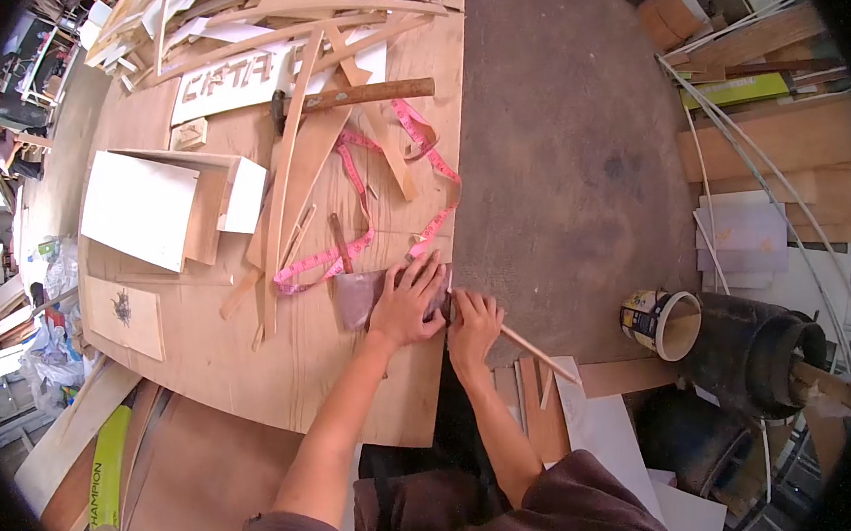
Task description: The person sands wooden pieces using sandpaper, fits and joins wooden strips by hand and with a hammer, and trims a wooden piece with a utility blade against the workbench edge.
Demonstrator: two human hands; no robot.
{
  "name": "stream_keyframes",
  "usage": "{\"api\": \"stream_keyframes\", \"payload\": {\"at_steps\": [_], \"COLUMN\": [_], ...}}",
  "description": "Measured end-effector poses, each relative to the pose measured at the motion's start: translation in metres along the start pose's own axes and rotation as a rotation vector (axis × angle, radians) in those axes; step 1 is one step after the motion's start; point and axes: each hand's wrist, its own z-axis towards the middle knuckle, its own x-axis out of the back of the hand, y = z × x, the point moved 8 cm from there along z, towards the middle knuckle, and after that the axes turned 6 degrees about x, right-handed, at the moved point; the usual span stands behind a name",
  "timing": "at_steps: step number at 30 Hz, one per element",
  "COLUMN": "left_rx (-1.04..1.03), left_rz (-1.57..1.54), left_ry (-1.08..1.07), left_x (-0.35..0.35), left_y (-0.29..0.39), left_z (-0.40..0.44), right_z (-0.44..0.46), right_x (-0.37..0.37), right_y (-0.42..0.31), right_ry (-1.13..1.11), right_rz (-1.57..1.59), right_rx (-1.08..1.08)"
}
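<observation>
My left hand [408, 301] lies flat with fingers spread, pressing on a dull purplish-grey flat piece [355, 300] near the table's right edge. Close beside it, just past that edge, my right hand [474, 326] is closed around a thin wooden stick [542, 356] that slants down to the right. My fingers cover the stick's upper end. A pink measuring tape [355, 172] winds across the wood beyond my hands. Above the grey piece lies a slim brown wooden stick [340, 242]. Farther up, a hammer [364, 94] with a worn wooden handle rests on wood strips.
The plywood table [215, 359] carries a white-faced box [145, 208], a lettered white board [225, 85] and piled wood strips [330, 30]. A small board [123, 316] holds a heap of dark nails or screws. On the floor at right stand a bucket [640, 319] and black cylinders [756, 341].
</observation>
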Motion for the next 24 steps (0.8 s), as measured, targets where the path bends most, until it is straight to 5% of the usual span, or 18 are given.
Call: {"api": "stream_keyframes", "payload": {"at_steps": [24], "left_rx": [-0.035], "left_rz": [-0.037], "left_ry": [0.043], "left_x": [0.0], "left_y": [0.001], "left_z": [-0.004], "right_z": [0.006], "right_x": [-0.009], "right_y": [0.004], "right_ry": [0.059], "right_rz": [0.058], "right_rx": [-0.029]}}
